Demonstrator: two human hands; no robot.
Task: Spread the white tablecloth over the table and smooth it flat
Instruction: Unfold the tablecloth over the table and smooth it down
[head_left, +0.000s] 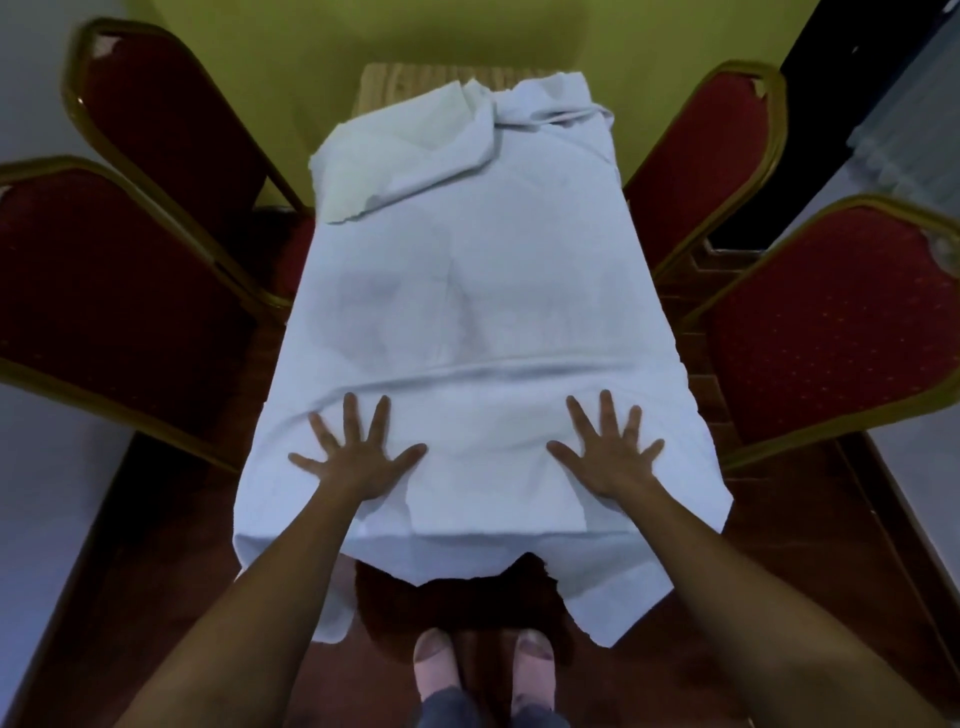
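Observation:
The white tablecloth (483, 291) covers most of the narrow wooden table (384, 85), whose bare top shows only at the far end. The cloth's far end is folded back and bunched in a heap. A long crease runs across it just beyond my fingers. The near edge hangs over the table's front towards my feet. My left hand (353, 457) lies flat on the cloth near the front left, fingers spread. My right hand (608, 452) lies flat at the front right, fingers spread too. Neither hand holds anything.
Two red padded chairs with gold frames stand on the left (114, 291) and two on the right (831, 322), close against the table's sides. A yellow-green wall is behind the table. The floor is dark wood.

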